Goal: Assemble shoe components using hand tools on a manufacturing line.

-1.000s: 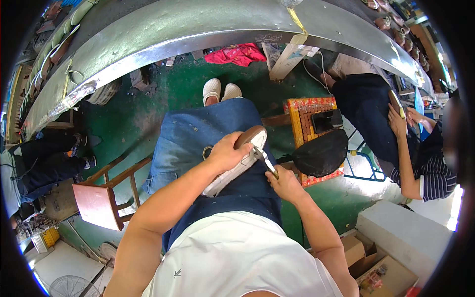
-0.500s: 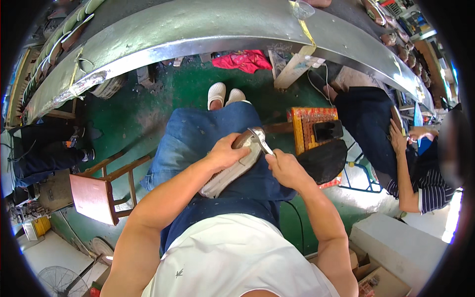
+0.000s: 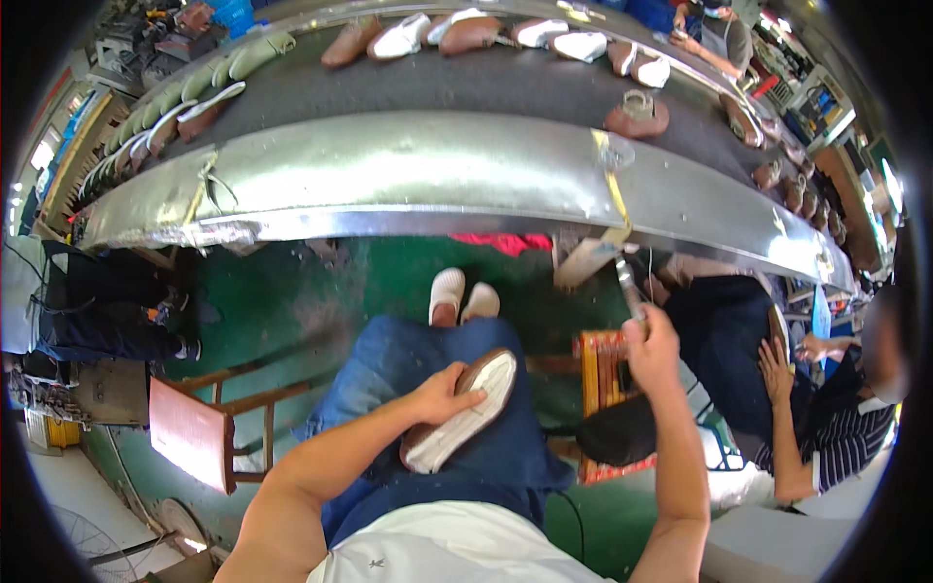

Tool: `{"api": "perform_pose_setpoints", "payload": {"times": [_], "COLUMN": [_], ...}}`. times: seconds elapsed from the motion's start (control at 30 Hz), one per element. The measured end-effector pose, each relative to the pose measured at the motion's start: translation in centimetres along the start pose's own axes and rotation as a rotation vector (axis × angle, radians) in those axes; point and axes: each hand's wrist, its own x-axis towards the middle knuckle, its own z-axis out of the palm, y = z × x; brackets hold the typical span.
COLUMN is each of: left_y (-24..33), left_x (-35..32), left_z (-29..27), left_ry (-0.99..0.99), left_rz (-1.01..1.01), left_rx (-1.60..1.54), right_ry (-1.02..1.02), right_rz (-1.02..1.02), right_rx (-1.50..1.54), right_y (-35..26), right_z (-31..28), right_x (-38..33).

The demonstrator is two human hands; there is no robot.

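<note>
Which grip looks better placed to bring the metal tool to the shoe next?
Probably the right grip: it holds the metal tool, while the left grip holds the shoe, its white underside facing up.

The counter [image 3: 389, 165] carries more than a dozen shoes [image 3: 352, 43]; also present: one held shoe [image 3: 459, 426], one hand tool [image 3: 628, 282], two white clogs [image 3: 446, 289], three other people [image 3: 844, 449].

A wooden stool [image 3: 191, 434] stands on green floor [image 3: 260, 296] near a bench [image 3: 418, 165].

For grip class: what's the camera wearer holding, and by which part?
Left hand: shoe, by its side. Right hand: metal tool, by its lower end.
</note>
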Motion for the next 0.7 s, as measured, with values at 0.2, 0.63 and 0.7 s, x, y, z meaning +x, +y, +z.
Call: {"api": "perform_pose_setpoints", "payload": {"times": [0.2,0.63,0.7], "left_y": [9.7,34.4,35.9], "left_x": [0.0,28.8,34.3], "left_z": [-9.4,-28.1,-28.5], "left_ry": [0.117,0.421,0.388], "left_rz": [0.237,0.387,0.393], "left_rx": [-0.274,0.859,1.100], "right_ry": [0.323,0.302,0.314], "right_rz": [-0.057,0.202,0.222], "right_rx": [-0.367,-0.440,-0.438], "right_y": [9.4,14.7,14.9], "right_z": [-3.8,-2.9,-2.7], "right_x": [17.5,26.5,26.6]}}
